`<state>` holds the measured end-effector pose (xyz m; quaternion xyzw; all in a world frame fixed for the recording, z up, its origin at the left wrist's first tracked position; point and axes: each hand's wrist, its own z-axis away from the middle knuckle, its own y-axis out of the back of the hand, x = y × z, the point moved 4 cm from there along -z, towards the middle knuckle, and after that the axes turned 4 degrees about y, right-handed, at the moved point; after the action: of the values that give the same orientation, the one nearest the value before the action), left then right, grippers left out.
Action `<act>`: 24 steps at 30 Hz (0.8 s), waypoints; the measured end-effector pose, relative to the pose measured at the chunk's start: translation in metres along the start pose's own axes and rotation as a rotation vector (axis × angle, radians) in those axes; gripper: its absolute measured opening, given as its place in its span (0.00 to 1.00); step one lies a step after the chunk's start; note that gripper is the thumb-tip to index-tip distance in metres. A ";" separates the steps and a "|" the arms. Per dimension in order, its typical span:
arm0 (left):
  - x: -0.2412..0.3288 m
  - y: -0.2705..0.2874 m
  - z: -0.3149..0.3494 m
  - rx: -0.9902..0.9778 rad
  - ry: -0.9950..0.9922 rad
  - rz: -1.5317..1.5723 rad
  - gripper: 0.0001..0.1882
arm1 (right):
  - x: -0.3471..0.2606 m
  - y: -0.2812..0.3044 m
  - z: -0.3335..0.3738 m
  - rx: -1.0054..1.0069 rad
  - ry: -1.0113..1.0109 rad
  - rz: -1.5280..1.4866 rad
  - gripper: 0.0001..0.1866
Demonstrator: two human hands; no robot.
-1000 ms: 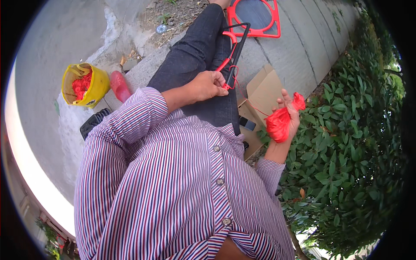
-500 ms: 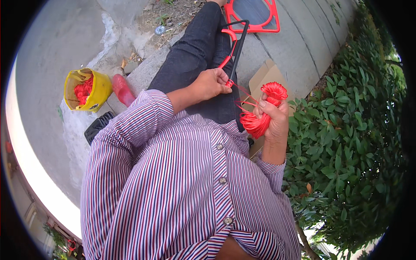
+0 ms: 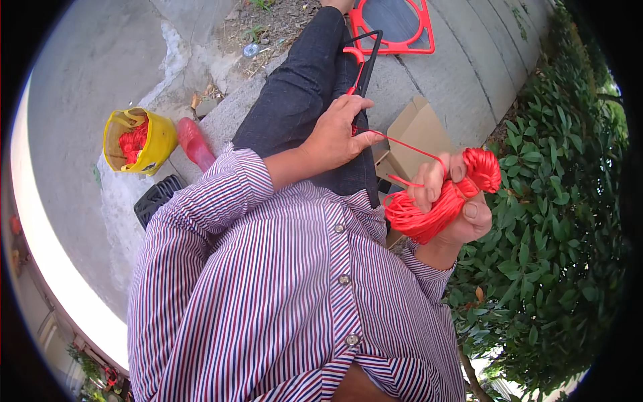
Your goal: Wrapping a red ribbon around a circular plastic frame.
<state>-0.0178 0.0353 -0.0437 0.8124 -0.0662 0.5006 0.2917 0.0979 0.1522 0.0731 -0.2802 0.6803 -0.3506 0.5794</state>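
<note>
A thick skein of red cord (image 3: 425, 218) is in my right hand (image 3: 469, 218), its fingers wrapped round the middle so loops bulge out at both ends. From it a taut red strand (image 3: 408, 145) runs left to my left hand (image 3: 335, 134). That hand is closed about the lower part of a thin black frame (image 3: 370, 60) lying on my legs, its thumb pointing toward the strand. Red cord is wound along part of the frame's side (image 3: 358, 72). My left fingertips are partly hidden behind the hand.
An open cardboard box (image 3: 418, 130) stands beside my right thigh. Left lie a yellow bucket (image 3: 157, 141) with red cord inside, a red shoe-like object (image 3: 194, 142) and a black crate-like item (image 3: 157, 199). A red-rimmed piece (image 3: 429, 30) rests ahead; leafy bushes (image 3: 536, 234) border the right.
My right hand has moved right and turned with the skein, drawing the strand longer and tauter. My left hand has loosened its pinch and shifted slightly, with its thumb now extended.
</note>
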 end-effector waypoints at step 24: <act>0.005 0.010 -0.036 0.001 0.206 0.106 0.05 | 0.067 0.082 -0.037 0.050 0.231 1.621 0.24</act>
<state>-0.0470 0.0474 -0.0243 0.7522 -0.0787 0.5961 0.2694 0.0520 0.1539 -0.0287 0.3493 0.7190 0.1355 0.5854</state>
